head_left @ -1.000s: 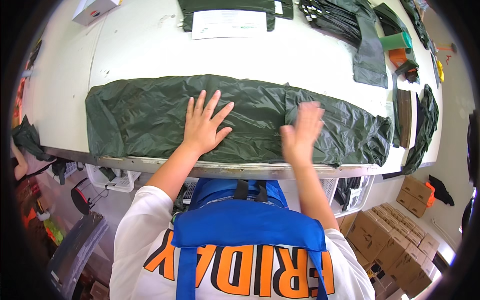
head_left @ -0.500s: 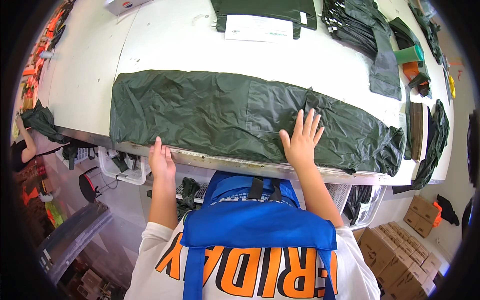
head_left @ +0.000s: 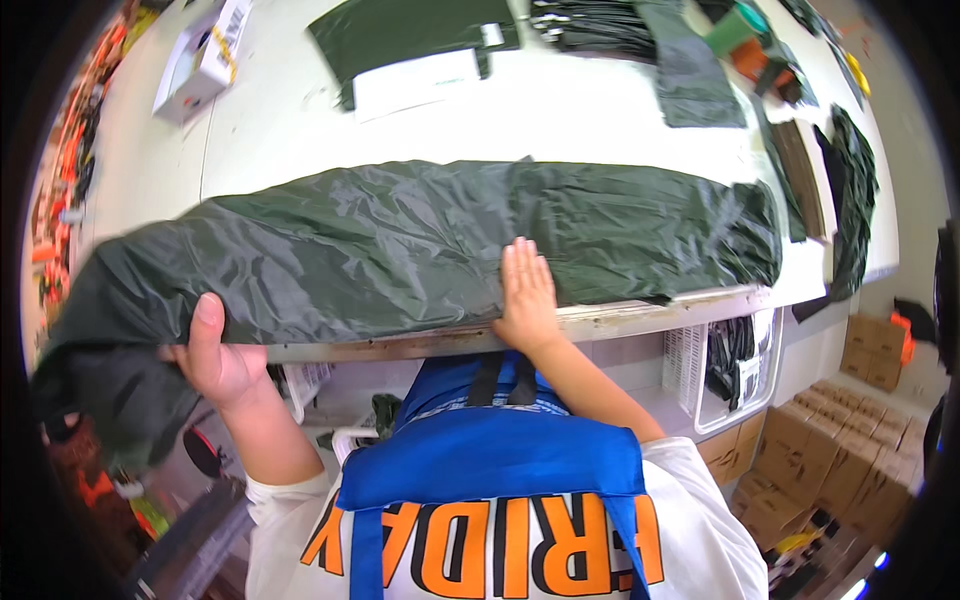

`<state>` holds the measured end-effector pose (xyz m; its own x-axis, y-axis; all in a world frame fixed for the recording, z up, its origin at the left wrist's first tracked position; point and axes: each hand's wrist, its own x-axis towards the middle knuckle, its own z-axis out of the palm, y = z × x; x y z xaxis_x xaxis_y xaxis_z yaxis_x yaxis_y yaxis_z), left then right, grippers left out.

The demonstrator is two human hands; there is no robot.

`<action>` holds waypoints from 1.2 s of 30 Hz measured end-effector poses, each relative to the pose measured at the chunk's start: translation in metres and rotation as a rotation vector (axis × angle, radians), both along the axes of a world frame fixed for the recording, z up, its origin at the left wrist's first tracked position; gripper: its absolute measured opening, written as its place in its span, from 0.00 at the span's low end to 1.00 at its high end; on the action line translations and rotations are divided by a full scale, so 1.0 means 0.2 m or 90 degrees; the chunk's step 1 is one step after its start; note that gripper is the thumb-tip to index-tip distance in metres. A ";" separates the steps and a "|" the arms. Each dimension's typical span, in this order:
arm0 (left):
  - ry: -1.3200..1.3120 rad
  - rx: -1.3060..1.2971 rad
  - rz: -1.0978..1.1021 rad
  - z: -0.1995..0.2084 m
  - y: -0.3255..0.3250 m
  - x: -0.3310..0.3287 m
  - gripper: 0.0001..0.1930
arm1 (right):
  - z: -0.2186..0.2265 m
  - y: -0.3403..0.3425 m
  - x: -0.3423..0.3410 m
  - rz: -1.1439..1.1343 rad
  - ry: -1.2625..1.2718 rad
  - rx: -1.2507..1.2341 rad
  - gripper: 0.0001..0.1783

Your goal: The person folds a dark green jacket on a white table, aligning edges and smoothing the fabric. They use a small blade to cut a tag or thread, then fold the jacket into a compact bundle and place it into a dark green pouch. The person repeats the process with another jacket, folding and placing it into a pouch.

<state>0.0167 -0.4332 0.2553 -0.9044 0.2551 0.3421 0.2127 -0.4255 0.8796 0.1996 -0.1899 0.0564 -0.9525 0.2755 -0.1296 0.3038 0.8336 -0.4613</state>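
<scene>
A long folded garment (head_left: pixel 350 255) of thin, shiny dark green fabric lies crumpled along the table's near edge. Its left end hangs over the edge, and its right end is gathered and wrinkled. At the left, my left hand (head_left: pixel 222 365) holds the garment's near edge, thumb on top and the other fingers mostly hidden beneath the fabric. My right hand (head_left: pixel 528 300) rests flat on the garment near its middle, fingers stretched out side by side.
On the white table (head_left: pixel 270 130) are a flat dark green folded piece (head_left: pixel 410 35), a white sheet (head_left: pixel 418 84), a dark stack (head_left: pixel 590 25), a green roll (head_left: pixel 735 30) and a white box (head_left: pixel 203 60). A white basket (head_left: pixel 685 370) sits below, with cardboard boxes (head_left: pixel 810 440) at right.
My left hand has moved left and taken hold of the garment's edge; the left end now spreads past the table edge. My right hand has slid left, still flat. The view has shifted.
</scene>
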 end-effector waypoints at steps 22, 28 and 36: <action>0.798 -0.539 -0.424 -0.54 1.75 0.63 0.33 | -0.59 0.05 -0.18 -0.247 0.377 -0.584 0.28; 0.292 -0.769 -0.307 -0.80 1.05 0.48 0.54 | -0.02 0.50 0.30 -0.016 0.059 -0.606 0.29; 0.261 -0.719 -0.221 -0.96 1.14 0.59 0.47 | 0.01 1.89 1.20 -1.016 0.262 0.113 0.42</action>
<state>0.1347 -0.2058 0.0628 -0.6087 0.7932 0.0171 0.5853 0.4345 0.6846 0.4400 0.1883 0.0582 0.3247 0.9285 0.1802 0.7387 -0.1300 -0.6613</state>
